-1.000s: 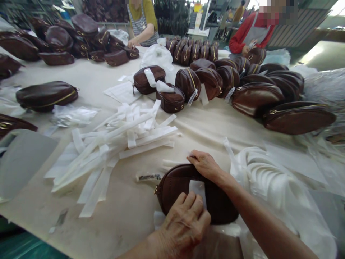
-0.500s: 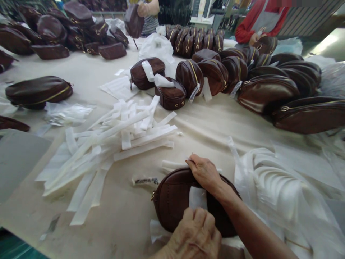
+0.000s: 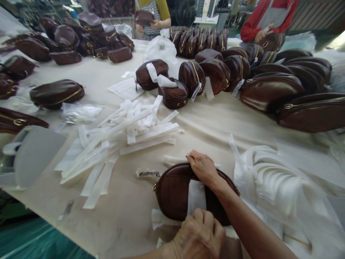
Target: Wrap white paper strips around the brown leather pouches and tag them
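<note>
dark brown bag [image 3: 174,194], white strip [image 3: 196,196], cream tabletop [image 3: 215,124], black-and-white checked apron [image 3: 151,34], red sleeve [image 3: 249,28], mustard sleeve [image 3: 164,12]

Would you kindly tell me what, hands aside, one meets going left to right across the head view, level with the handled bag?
Grey rounded panel, pile of white strips, small packet with dark markings, handled brown bag, bundle of white wrapping.

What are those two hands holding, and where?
The right hand holds the bag at its far edge; the left hand seems to grip the strip's near end, fingertips hidden.
</note>
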Action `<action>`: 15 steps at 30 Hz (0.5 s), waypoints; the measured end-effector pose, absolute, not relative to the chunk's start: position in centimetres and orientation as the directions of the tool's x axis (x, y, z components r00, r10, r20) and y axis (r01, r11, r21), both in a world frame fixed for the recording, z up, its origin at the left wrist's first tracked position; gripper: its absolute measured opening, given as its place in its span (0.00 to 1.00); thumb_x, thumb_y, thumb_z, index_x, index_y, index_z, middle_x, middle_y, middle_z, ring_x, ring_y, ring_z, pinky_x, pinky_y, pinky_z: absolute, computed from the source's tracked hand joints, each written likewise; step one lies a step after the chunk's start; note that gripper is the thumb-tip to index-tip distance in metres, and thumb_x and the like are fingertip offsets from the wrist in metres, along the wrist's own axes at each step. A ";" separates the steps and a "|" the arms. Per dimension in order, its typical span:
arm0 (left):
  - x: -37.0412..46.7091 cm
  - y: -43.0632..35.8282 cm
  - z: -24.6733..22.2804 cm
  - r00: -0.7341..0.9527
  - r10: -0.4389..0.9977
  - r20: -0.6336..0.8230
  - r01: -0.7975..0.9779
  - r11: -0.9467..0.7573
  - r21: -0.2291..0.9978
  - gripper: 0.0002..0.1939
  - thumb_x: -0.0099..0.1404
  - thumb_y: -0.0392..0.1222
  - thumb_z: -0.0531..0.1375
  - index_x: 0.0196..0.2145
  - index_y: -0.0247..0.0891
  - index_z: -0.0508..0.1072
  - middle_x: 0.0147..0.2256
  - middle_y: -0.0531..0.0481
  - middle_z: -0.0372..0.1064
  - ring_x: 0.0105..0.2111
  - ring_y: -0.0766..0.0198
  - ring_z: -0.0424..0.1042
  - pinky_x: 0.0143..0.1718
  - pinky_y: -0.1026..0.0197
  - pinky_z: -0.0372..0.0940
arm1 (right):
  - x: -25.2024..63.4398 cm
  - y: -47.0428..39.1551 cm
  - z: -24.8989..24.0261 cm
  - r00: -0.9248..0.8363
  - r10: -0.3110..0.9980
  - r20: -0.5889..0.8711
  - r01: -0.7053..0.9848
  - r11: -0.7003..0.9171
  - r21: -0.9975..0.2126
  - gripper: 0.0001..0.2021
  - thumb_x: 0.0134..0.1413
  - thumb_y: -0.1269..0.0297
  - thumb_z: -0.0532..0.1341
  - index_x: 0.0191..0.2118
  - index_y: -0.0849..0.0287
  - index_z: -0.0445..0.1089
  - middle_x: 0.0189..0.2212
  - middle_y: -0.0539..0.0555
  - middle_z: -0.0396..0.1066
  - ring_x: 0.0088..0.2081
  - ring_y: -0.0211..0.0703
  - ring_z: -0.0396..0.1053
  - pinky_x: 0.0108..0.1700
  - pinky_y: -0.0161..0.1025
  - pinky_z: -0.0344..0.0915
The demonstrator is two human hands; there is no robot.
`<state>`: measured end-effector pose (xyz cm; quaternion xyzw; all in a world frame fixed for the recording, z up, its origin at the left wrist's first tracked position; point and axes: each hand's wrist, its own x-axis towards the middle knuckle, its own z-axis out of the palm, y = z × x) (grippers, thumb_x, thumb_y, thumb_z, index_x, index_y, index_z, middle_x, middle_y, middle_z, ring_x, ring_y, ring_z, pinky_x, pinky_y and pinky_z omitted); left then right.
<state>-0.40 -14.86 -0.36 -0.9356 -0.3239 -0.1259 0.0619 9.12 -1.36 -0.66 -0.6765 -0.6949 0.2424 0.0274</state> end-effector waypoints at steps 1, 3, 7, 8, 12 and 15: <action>-0.5 -14.8 -0.5 0.771 0.598 0.221 0.615 -0.789 -0.009 0.09 0.61 0.41 0.55 0.36 0.33 0.62 0.24 0.51 0.58 0.21 0.62 0.60 0.14 0.63 0.51 | 9.1 -1.3 -0.6 -0.083 0.954 -0.289 0.923 -0.036 -0.383 0.12 0.63 0.61 0.49 0.34 0.57 0.68 0.31 0.56 0.74 0.34 0.42 0.70 0.34 0.35 0.55; -0.6 -14.7 -0.8 0.798 0.598 0.072 0.596 -0.801 0.056 0.10 0.62 0.42 0.55 0.38 0.33 0.60 0.27 0.50 0.59 0.24 0.61 0.62 0.15 0.64 0.54 | 9.3 -1.2 -0.5 -0.090 0.954 -0.286 0.912 -0.036 -0.409 0.12 0.62 0.61 0.51 0.32 0.57 0.68 0.31 0.55 0.73 0.34 0.42 0.69 0.34 0.35 0.55; -1.1 -14.0 -1.0 0.818 0.559 -0.136 0.576 -0.791 0.208 0.12 0.63 0.45 0.56 0.36 0.35 0.58 0.30 0.48 0.60 0.30 0.58 0.63 0.18 0.63 0.59 | 9.7 -0.6 0.1 -0.139 0.952 -0.272 0.877 -0.010 -0.480 0.11 0.61 0.62 0.53 0.30 0.57 0.68 0.29 0.52 0.72 0.32 0.40 0.67 0.34 0.33 0.54; -1.3 -13.9 -1.0 0.815 0.562 -0.142 0.579 -0.778 0.243 0.12 0.62 0.46 0.56 0.36 0.36 0.58 0.31 0.48 0.60 0.31 0.58 0.63 0.19 0.63 0.60 | 9.8 -0.4 0.2 -0.149 0.952 -0.266 0.868 -0.003 -0.496 0.10 0.61 0.62 0.53 0.31 0.56 0.68 0.28 0.52 0.72 0.31 0.39 0.66 0.34 0.33 0.54; -2.0 -13.7 -1.2 0.813 0.567 -0.134 0.578 -0.756 0.307 0.11 0.64 0.44 0.56 0.38 0.36 0.57 0.34 0.49 0.60 0.34 0.60 0.64 0.24 0.63 0.62 | 10.3 0.4 0.1 -0.168 0.956 -0.239 0.839 0.012 -0.544 0.10 0.61 0.63 0.52 0.31 0.57 0.67 0.25 0.50 0.70 0.28 0.38 0.64 0.32 0.32 0.54; -2.0 -13.5 -1.4 0.814 0.560 -0.153 0.577 -0.755 0.311 0.10 0.66 0.43 0.55 0.37 0.37 0.57 0.33 0.50 0.61 0.33 0.61 0.64 0.22 0.64 0.59 | 10.4 1.0 -0.3 -0.173 0.958 -0.227 0.819 0.013 -0.573 0.11 0.60 0.63 0.52 0.29 0.57 0.66 0.23 0.50 0.68 0.26 0.38 0.62 0.31 0.32 0.53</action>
